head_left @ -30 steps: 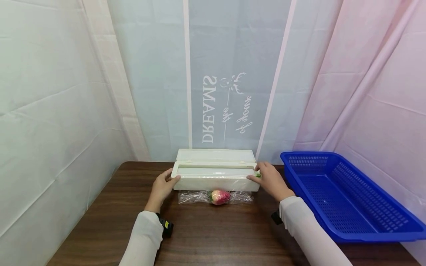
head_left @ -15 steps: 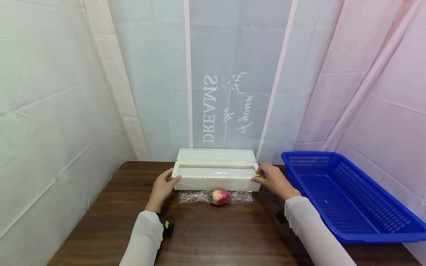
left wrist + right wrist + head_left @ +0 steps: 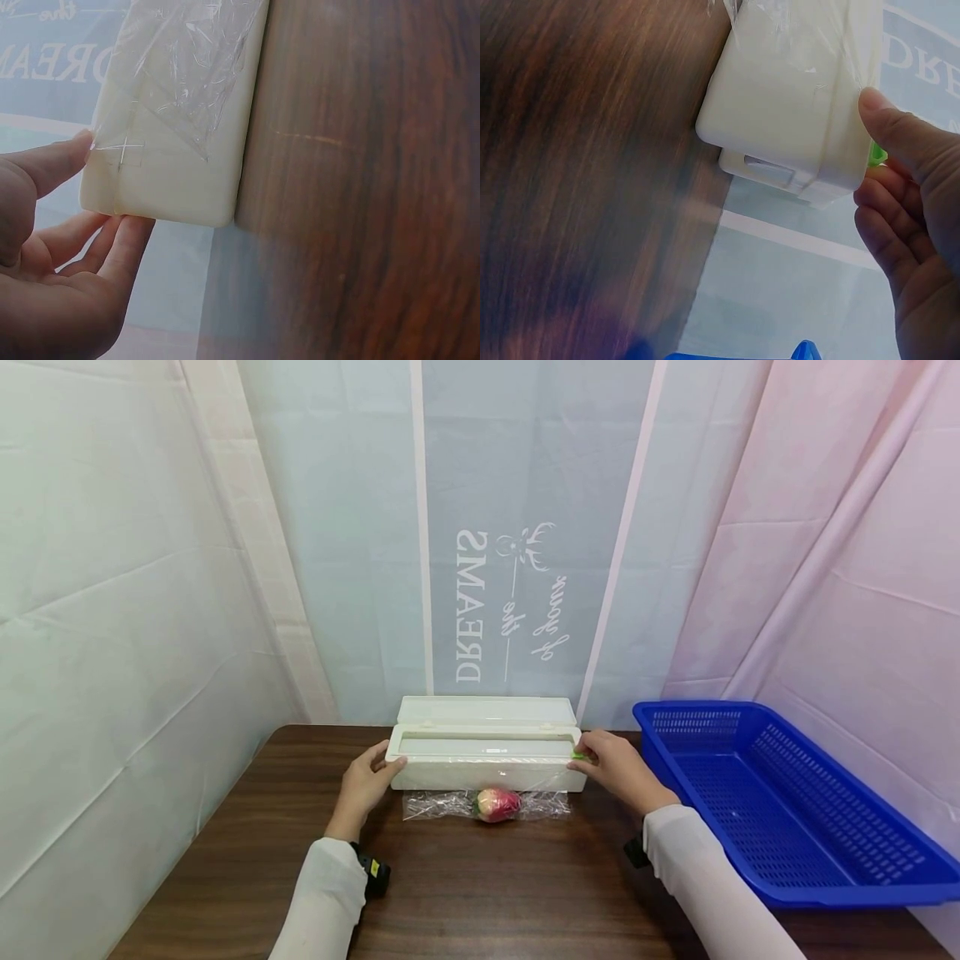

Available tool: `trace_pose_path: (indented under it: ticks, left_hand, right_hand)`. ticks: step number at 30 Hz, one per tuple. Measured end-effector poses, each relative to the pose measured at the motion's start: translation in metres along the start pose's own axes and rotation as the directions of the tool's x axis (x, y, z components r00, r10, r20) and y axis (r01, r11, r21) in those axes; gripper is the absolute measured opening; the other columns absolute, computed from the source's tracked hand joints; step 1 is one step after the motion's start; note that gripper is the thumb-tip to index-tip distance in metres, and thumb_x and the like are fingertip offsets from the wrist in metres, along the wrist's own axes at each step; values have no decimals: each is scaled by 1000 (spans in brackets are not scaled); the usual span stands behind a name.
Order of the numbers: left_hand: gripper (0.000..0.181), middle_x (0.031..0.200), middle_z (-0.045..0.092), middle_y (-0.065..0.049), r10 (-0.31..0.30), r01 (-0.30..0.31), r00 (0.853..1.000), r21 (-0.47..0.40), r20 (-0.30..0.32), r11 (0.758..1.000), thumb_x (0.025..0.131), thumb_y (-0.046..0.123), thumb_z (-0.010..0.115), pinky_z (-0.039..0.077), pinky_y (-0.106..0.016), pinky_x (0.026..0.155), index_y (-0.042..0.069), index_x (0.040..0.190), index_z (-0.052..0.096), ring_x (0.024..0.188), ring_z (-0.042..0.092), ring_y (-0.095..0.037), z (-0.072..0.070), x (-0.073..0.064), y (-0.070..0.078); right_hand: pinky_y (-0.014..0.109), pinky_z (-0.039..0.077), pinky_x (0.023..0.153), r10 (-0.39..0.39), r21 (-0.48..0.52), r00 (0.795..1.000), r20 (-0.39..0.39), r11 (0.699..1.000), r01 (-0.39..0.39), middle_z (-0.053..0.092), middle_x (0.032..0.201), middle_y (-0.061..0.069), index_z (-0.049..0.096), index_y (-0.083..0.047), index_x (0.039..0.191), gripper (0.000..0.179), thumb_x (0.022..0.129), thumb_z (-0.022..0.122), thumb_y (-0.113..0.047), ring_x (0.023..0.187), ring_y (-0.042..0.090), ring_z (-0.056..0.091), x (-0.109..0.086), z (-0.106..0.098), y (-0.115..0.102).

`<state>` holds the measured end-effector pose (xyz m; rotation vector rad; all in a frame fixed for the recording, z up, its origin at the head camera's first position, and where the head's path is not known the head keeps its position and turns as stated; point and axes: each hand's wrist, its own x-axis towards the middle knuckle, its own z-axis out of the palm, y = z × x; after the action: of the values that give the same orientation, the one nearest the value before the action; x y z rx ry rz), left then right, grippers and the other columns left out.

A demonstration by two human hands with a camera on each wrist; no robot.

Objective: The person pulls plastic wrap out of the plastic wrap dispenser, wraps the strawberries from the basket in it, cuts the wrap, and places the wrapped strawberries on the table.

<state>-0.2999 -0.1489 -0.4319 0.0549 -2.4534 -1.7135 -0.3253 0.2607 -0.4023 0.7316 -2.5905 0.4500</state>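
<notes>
Left hand (image 3: 366, 787) is placed with its thumb on the front edge of the white box (image 3: 487, 775), its fingers bent round the nine o'clock end, so that corner is gripped. At the three o'clock end, a small green piece (image 3: 877, 154) is pinched by the right hand (image 3: 617, 770). On the brown table (image 3: 487, 893), just beside the box at six o'clock, a red and yellow fruit (image 3: 497, 806) is wrapped in clear wrap (image 3: 442, 803). Past the right hand, at about three o'clock, a blue basket (image 3: 847, 896) is set. Inside the box a white roll (image 3: 487, 747) is seen, and at twelve o'clock the lid (image 3: 487, 710) is tipped open. Behind it all, cloth (image 3: 360, 527) is hung.

The box might be slid or tipped if the green piece is pulled hard while the other end is held too lightly; then the fruit could be bumped.

In the left wrist view, shiny film (image 3: 199, 90) with a pointed corner is shown at the box's front; that corner is hardly seen from the head. The green piece is shown closer from the right wrist, but the fruit is seen only from the head.
</notes>
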Motion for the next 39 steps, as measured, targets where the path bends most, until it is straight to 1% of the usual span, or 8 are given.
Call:
trace_pose_path:
  ticks: [6,11,14,19,24,29,33,39]
  left_hand:
    - [63,137,47,-17,-12,12,1000,9,-8,1000,87,36,64,47,-51,93,12,141,41,118,48,-28,-2,-3,0]
    - [63,137,47,-17,-13,13,1000,19,-2,1000,88,37,64,47,-50,93,12,141,40,118,48,-28,-3,-4,-1]
    - [63,136,48,-17,-11,11,1000,17,-5,1000,88,36,64,48,-50,92,12,141,41,118,48,-28,-2,-3,0]
    - [62,135,49,-17,-17,17,1000,11,-8,1000,88,36,64,48,-50,92,12,141,41,117,49,-28,-1,-3,0]
    - [63,135,49,-17,-20,20,1000,16,-10,1000,88,36,64,48,-50,92,12,141,40,116,49,-28,0,-4,0]
    - [64,135,49,-17,-17,17,1000,24,-4,1000,88,37,63,47,-51,93,12,142,39,117,49,-29,0,-5,-1]
    - [65,136,48,-17,-12,12,1000,28,1,1000,88,38,63,47,-51,93,13,142,39,117,48,-29,0,-4,-1]
    - [65,138,46,-17,-9,9,1000,47,-7,999,88,37,63,46,-50,94,11,143,38,120,46,-29,0,-1,0]
  right_hand:
    - [30,45,53,-50,-5,998,-23,999,50,52,72,-3,59,-16,80,21,77,76,-26,62,8,45,0,1,-4]
    - [30,46,54,-69,-16,997,-26,997,69,55,74,-2,59,-15,82,20,77,76,-24,64,8,46,-1,5,-3]
    - [30,47,54,-96,-21,995,-39,995,95,56,76,-1,60,-15,83,19,77,76,-22,66,9,48,-2,6,-2]
    - [33,51,58,-148,-19,987,-58,989,147,59,81,-2,61,-15,86,19,76,77,-19,71,11,53,-3,6,0]
    - [34,55,63,-170,-27,984,-53,985,168,63,86,-1,62,-16,89,18,77,76,-18,79,11,57,-3,7,2]
    - [33,55,65,-186,-25,981,-49,983,184,63,87,-2,64,-17,90,17,78,75,-17,82,10,57,-5,8,4]
    - [34,55,66,-209,-22,976,-59,978,208,63,87,-2,64,-17,90,18,77,76,-15,83,11,58,-4,9,6]
    - [38,55,71,-269,-29,961,-68,963,267,65,91,2,65,-14,93,19,78,75,-12,88,14,58,-1,9,6]
